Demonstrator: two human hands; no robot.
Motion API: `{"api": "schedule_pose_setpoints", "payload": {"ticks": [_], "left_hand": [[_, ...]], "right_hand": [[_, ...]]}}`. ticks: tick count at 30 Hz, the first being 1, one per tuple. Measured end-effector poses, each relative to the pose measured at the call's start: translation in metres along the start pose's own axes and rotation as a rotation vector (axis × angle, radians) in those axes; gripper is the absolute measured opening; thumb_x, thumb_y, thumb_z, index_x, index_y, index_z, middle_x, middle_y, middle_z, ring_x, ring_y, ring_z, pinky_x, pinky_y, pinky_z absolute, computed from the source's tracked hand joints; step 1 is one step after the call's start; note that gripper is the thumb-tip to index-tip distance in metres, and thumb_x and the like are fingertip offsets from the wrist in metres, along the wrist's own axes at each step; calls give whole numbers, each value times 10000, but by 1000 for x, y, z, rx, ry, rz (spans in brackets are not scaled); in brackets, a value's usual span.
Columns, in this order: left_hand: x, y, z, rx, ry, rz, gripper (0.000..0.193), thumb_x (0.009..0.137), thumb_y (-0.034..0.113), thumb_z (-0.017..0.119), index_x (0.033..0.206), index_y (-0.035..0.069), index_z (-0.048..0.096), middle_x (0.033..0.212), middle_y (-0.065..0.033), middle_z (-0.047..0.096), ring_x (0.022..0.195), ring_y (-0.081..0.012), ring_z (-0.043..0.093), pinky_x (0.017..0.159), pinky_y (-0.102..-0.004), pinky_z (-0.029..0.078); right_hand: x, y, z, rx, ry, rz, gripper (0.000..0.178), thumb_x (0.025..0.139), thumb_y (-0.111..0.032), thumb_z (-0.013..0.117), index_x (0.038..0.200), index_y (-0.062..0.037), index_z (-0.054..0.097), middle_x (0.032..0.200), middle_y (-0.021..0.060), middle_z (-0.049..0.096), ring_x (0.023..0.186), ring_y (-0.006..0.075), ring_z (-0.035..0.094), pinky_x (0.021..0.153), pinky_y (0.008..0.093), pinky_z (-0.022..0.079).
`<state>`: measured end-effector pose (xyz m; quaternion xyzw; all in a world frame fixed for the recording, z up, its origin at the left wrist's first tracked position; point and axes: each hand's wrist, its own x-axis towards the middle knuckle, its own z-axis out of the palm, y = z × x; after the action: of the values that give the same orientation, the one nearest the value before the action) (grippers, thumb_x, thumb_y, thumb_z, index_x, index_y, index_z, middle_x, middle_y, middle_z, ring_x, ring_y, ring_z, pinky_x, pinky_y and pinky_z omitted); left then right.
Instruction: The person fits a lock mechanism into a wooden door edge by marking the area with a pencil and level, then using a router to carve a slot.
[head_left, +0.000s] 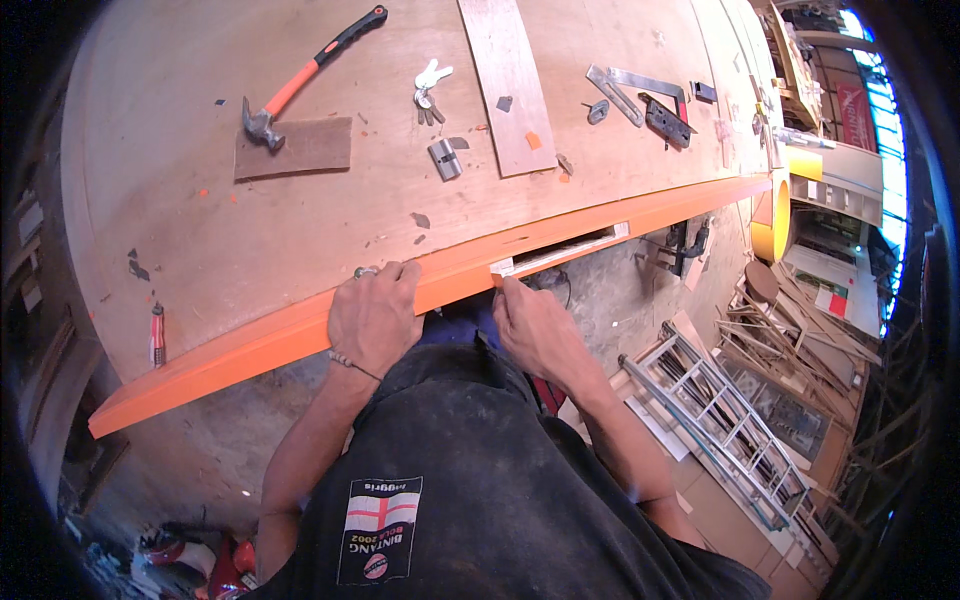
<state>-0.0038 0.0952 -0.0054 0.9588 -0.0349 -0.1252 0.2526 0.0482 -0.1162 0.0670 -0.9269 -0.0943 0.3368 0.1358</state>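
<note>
A long orange board (270,338) lies along the near edge of the pale worktop, with a rectangular slot (570,249) cut into its near face. My left hand (374,318) is closed over the board, left of the slot, its fingertips curled onto the top. A small greenish, shiny thing (366,271) shows at those fingers; I cannot tell its kind. At the slot's left end, my right hand (540,330) pinches a small orange piece (497,280) against bare whitish wood. Most of that piece is hidden by the fingers.
On the worktop (330,220) lie a claw hammer (300,90) over a brown wood block (325,148), keys (428,98), a lock cylinder (445,159), a thin plank (508,85), a try square (650,85), a lock case (668,122) and a red-handled tool (157,335). A ladder (725,420) lies right.
</note>
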Motion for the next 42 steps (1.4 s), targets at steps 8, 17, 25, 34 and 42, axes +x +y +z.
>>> {"api": "schedule_pose_setpoints", "payload": {"ticks": [8,17,25,34,42], "left_hand": [[2,1,-3,24,-24,3,391,789,242,850,1119,105,693,961,-92,734,872,-328,735,744,-466,586],[2,-1,3,23,22,1,393,794,292,860,1103,109,700,951,-95,744,875,-322,744,748,-461,590],[-1,1,2,25,5,-11,401,794,284,856,1117,103,703,955,-94,737,881,-319,739,758,-454,591],[1,1,1,21,-12,-17,396,800,283,860,1114,100,702,959,-93,740,890,-310,742,765,-451,594],[1,0,2,0,4,-14,372,800,258,842,1105,99,700,955,-96,735,890,-317,738,764,-453,592]], "right_hand": [[-2,-11,0,-80,-31,49,248,1048,-180,538,1065,60,602,823,350,686,812,550,690,752,632,541],[-5,-12,-33,-125,0,60,266,1070,-227,517,1122,6,633,871,325,707,881,536,693,812,631,538],[-3,4,-12,-3,-5,-33,290,1068,-216,508,1185,16,637,887,347,716,871,553,706,804,636,557],[1,1,-15,-45,-55,-5,300,1072,-225,503,1162,29,633,885,338,718,875,541,710,799,631,553],[-1,-4,-20,-40,-114,26,289,1065,-202,513,1237,8,613,930,338,698,924,543,677,833,620,514]]}}
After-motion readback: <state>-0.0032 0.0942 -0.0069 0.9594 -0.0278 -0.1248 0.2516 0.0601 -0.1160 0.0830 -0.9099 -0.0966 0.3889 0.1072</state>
